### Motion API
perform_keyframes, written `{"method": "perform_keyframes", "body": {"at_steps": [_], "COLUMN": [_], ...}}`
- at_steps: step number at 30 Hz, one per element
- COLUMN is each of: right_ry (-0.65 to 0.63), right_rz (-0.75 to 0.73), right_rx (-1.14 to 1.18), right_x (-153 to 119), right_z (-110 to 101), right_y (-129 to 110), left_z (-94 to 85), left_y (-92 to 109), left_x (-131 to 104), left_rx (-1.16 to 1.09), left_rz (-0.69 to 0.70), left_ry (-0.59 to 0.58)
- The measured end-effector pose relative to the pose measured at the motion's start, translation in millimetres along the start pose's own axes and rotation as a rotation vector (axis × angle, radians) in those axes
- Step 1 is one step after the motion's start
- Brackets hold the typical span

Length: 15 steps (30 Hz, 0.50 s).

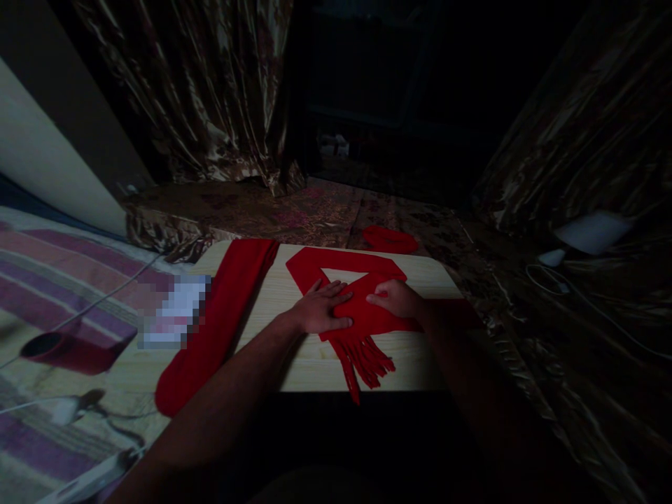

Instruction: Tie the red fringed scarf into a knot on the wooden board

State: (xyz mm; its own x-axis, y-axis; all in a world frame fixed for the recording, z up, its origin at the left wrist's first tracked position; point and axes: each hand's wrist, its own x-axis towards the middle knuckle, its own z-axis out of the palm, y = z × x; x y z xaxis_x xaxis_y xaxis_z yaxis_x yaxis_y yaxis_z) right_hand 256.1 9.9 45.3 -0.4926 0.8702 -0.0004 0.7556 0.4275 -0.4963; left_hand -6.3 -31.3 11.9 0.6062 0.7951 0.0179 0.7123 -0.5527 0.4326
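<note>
Red scarf (367, 318): lay flat on a pale wooden tabletop (299, 367), folded around a small triangle of bare wood, one end running right beneath the person's right forearm.
Fringe (367, 364): fanned out toward the near edge, a strand reaching past it.
Left hand (323, 308): pressed palm down on the scarf's crossing, fingers spread wide, with nothing in its grasp.
Right hand (396, 297): rested on the folds opposite, fingers curled in and thumb toward the left; whether it pinched any cloth could not be told.
Tabletop's left side: held a long folded red cloth (220, 318), set slantwise and apart from the scarf.
Far edge: a looped red cloth (389, 240) sat just beyond, on patterned fabric (294, 210).
Surroundings: gathered curtains (210, 84) hung in dim light behind, while a dark red cylinder (73, 352) lay on a striped cover (57, 248) at left.
</note>
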Motion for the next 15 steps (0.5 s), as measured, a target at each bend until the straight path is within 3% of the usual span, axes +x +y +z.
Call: {"method": "perform_keyframes", "body": {"at_steps": [6,15], "right_ry": [-0.060,-0.012], "right_rz": [0.030,0.044], "right_rx": [0.033,-0.221], "right_x": [4.3,1.4], "right_z": [-11.6,1.2], "right_y": [-4.1,4.0], "left_z": [-0.9,3.8], "left_y": [1.2,-2.1], "left_x": [-0.4,2.5], "left_rx": [-0.009,-0.020], "left_rz": [-0.004,-0.031], "left_ry": [-0.007,0.003]}}
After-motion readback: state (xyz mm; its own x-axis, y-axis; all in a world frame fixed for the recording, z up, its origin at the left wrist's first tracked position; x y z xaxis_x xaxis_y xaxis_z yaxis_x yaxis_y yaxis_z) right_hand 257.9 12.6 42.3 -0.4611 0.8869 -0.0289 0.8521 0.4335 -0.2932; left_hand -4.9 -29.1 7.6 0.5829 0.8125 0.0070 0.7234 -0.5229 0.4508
